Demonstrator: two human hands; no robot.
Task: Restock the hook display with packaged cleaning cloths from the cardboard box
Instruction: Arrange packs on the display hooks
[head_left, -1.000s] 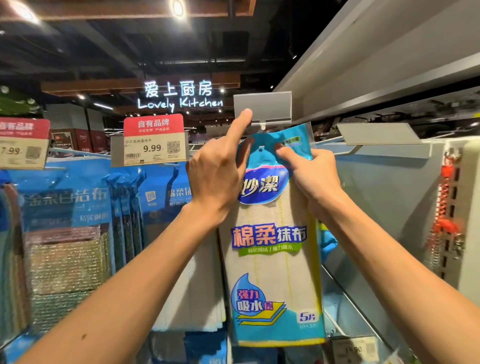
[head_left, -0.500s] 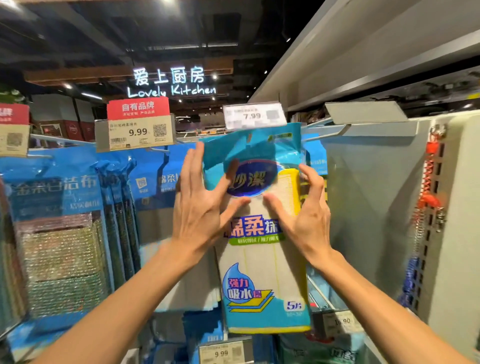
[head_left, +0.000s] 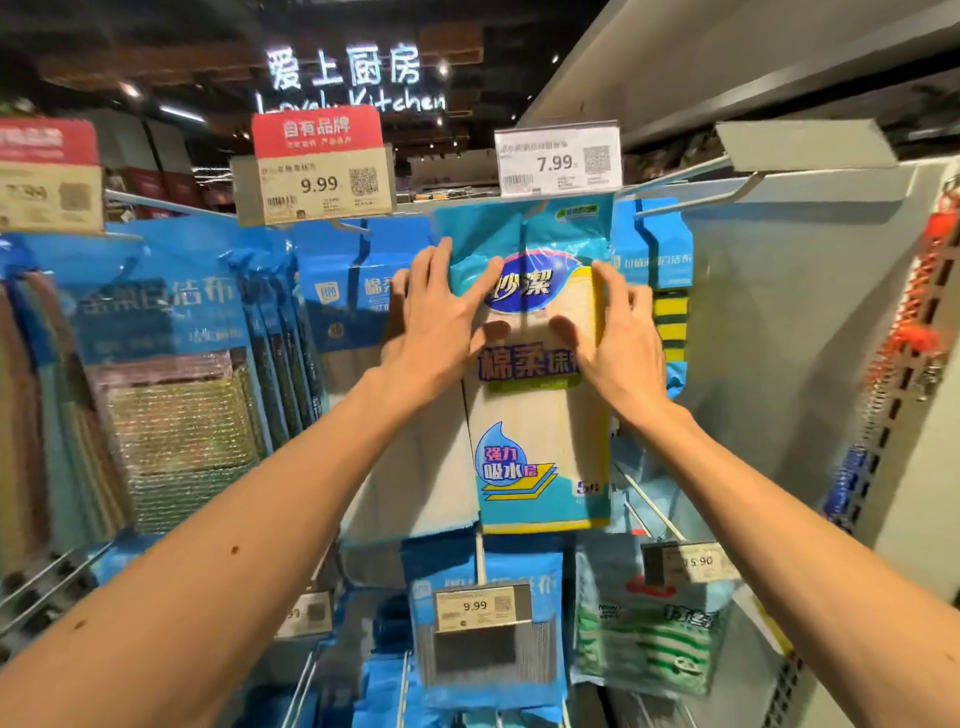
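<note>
On the big rack (head_left: 779, 322), the pack of cloths (head_left: 524, 415) hangs up top, with our left hand (head_left: 441, 322) and right hand (head_left: 618, 338) pressed flat on its sides, fingers straight, under the price tag (head_left: 558, 158), so we think hanging is nearly done and next we must let go and fetch another from the box.

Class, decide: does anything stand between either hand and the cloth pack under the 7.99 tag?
Nothing visible does. The left hand and right hand both touch the cloth pack directly, and it hangs below the 7.99 tag.
</note>
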